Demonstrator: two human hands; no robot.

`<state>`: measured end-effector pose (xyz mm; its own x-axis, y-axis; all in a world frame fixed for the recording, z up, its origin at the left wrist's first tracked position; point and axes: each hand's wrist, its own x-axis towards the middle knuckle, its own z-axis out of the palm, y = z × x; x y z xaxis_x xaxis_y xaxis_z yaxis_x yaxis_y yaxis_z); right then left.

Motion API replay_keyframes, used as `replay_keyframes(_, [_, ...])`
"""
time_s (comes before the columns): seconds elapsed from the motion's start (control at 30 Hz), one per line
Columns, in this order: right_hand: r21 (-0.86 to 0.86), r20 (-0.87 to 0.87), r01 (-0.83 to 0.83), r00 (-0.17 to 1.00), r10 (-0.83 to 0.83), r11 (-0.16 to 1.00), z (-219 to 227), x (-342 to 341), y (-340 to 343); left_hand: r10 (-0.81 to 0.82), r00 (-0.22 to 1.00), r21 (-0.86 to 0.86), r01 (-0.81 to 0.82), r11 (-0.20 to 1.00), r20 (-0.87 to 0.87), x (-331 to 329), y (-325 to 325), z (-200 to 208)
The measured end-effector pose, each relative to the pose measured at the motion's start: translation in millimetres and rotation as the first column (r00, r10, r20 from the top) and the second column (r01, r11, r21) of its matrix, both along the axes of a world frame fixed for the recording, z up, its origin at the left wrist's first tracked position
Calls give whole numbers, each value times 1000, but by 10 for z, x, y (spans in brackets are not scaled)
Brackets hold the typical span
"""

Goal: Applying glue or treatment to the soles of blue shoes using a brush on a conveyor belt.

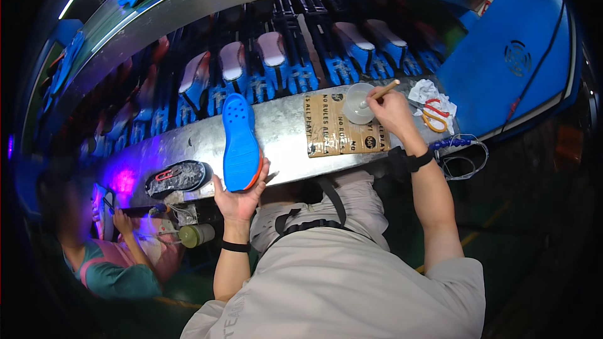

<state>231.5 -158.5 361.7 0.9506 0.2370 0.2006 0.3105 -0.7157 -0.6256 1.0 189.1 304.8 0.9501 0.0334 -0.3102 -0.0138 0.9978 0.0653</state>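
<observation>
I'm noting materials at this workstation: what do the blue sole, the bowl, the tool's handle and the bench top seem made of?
Blue sole: probably moulded foam or rubber, fairly matte, with neat holes and ridges.
Bowl: likely plastic, cloudy and see-through; glass isn't ruled out.
Handle: apparently wood, judging by its tan colour.
Bench top: seemingly bare metal, grey with a scuffed shine.

Red-and-orange-handled scissors (428, 110) lie on crumpled white paper (428, 90) near a blue machine panel (496, 37).
</observation>
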Motion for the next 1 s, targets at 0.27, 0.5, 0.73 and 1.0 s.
replay_keyframes(0.27, [59,61,51,997,-55,997,70,-143,111,-83,995,438,48,898,61,141,101,-63])
replay_keyframes(0.5, [406,111,-236,972,208,883,191,-509,524,-252,964,732,110,672,87,77,-62,268])
replay_keyframes(0.73, [532,118,-431,890,440,729,356,-743,1206,-298,953,746,159,647,55,-23,-235,498])
replay_keyframes(1.0, [417,311,-548,836,452,726,378,-642,1491,-358,930,775,163,611,86,-67,-244,618])
